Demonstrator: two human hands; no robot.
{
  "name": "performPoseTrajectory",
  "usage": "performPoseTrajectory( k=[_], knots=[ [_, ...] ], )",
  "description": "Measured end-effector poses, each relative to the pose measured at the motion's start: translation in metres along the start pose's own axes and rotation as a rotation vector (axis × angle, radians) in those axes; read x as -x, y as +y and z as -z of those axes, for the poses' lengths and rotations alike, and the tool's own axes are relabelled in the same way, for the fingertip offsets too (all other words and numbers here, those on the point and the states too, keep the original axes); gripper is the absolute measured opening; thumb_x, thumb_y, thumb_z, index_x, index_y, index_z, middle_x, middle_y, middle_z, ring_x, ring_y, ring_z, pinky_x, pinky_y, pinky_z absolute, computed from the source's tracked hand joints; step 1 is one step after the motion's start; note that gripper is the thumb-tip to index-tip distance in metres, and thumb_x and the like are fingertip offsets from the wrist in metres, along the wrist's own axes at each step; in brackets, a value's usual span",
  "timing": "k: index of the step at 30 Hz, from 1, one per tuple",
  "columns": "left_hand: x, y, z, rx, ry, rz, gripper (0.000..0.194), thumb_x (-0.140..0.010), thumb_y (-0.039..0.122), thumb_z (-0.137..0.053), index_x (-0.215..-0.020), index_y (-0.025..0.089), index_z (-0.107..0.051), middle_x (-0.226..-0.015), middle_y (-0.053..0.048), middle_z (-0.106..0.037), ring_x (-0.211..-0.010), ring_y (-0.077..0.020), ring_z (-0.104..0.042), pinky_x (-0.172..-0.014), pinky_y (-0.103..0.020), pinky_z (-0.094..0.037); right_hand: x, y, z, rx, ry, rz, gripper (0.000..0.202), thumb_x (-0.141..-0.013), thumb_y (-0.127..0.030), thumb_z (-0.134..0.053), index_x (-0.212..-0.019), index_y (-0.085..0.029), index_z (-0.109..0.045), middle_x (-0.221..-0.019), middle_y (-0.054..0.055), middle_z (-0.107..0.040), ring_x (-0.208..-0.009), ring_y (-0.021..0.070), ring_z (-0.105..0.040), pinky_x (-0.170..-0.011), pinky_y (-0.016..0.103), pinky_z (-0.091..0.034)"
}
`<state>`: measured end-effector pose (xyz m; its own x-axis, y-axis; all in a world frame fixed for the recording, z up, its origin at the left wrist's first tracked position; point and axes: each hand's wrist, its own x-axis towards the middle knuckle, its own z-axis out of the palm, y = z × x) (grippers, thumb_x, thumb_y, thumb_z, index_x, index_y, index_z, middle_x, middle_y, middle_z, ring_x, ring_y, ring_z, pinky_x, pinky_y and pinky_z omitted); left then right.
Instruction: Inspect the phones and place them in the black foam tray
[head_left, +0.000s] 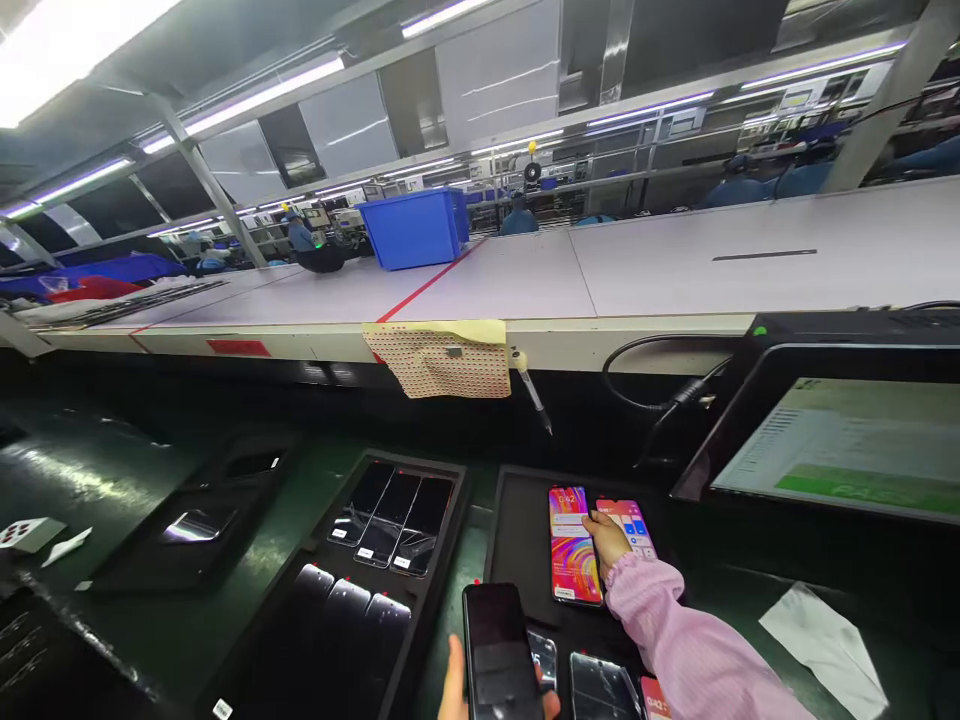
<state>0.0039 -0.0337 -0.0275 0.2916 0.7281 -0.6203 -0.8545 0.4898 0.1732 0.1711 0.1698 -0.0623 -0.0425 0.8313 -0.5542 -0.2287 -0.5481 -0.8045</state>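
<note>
My left hand (pixel 452 675) is closed around a black smartphone (pixel 501 650) with a dark screen, low in the middle of the view. My right hand (pixel 609 540), in a pink sleeve (pixel 660 610), grips the right edge of a lit smartphone (pixel 574 575) with a pink and orange screen; some of its fingers are hidden. Just behind that hand lies a second lit smartphone (pixel 636 525). Both lit phones are at the black tray (pixel 521 510). Nearer to me, another smartphone (pixel 604 688) has a dark screen, and a further lit one (pixel 655 697) is partly under the sleeve.
To the left, a second black tray (pixel 457 490) carries several dark smartphones (pixel 390 515). A monitor (pixel 840 440) stands at the right, above a white cloth (pixel 825 645). Ahead, a pen (pixel 534 395) and a dotted yellow sheet (pixel 442 365) hang from the shelf, which bears a blue bin (pixel 411 230).
</note>
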Motion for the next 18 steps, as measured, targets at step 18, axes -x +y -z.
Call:
performPoseTrajectory(
  k=[18],
  knots=[
    [0.022,-0.031,-0.043,-0.213,-0.327,0.200,0.094,-0.061,0.085,-0.024,-0.099,0.007,-0.060,-0.081,-0.013,-0.069,-0.070,-0.0278,-0.064,-0.068,-0.035,-0.039,0.161,-0.042,-0.042,0.653,-0.533,0.655,0.021,-0.077,-0.031,-0.053,-0.078,-0.021,-0.071,-0.087,0.006,-0.071,-0.087,0.0231,-0.063,-0.082,0.039,-0.046]
  ],
)
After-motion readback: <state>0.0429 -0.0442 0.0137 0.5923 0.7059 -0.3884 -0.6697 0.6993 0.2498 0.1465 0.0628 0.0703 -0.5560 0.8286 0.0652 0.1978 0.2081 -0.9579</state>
